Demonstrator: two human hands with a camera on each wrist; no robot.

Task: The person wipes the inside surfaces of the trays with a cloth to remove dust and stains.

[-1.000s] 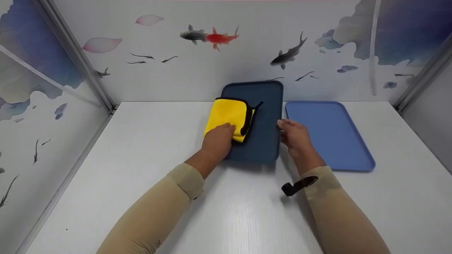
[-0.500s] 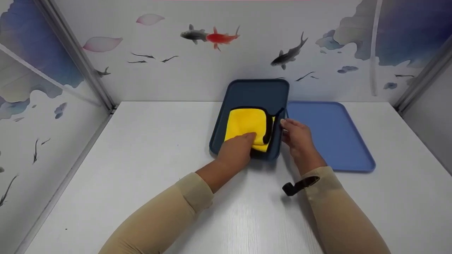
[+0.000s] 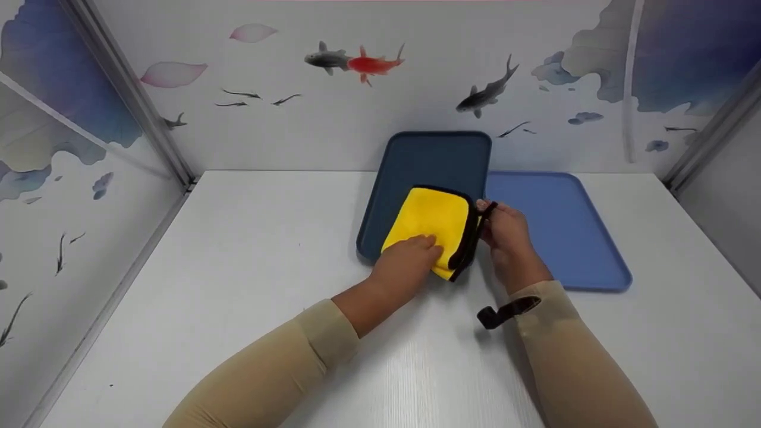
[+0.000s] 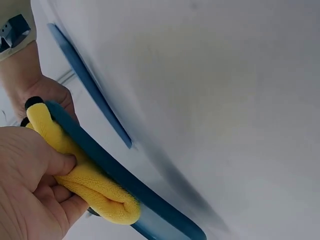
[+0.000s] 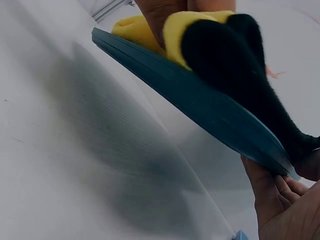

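My left hand (image 3: 407,267) grips a folded yellow cloth (image 3: 437,217) with black edging and a black loop, and presses it against the face of a dark blue tray (image 3: 440,156). In the left wrist view the thumb pinches the cloth (image 4: 92,182) from one side, with curled fingers on the other. My right hand (image 3: 508,238) holds the tray by its right edge, thumb in front and fingers behind, as the right wrist view shows. The tray is tilted up and raised off the table, its shadow below it. The cloth's black loop hangs over the right thumb.
A lighter blue tray (image 3: 571,229) lies flat on the white table (image 3: 238,267), right of the dark one and partly behind the right hand. White walls with painted fish enclose the back and sides. A black strap (image 3: 505,312) sits at the right wrist.
The left hand has slid the cloth rightward and down across the tray, to its right edge over the right thumb. The tray has turned slightly and shifted right; the right hand stays at its edge.
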